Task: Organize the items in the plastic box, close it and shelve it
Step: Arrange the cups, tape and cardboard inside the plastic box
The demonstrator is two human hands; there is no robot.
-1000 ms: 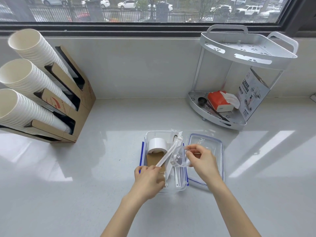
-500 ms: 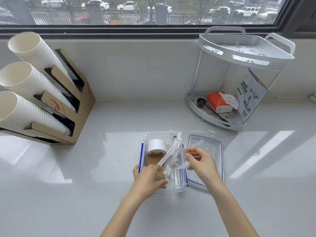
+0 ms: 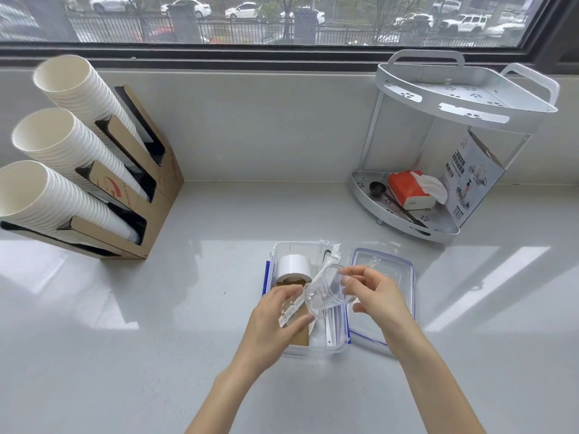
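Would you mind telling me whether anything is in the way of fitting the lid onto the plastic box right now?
Yes. Both hands work over the open plastic box: the right hand holds a clear cup above it, the left hand holds a wrapped packet. The right forearm crosses the lid beside the box.

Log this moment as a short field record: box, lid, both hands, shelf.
box: clear plastic box open on the counter, holding a white tape roll and wrapped items
lid: blue-edged lid lying flat, right of the box
left hand: left hand over the box, grip on a wrapped item
right hand: right hand holding a clear cup above the box
shelf: two-tier rack, top tier bare
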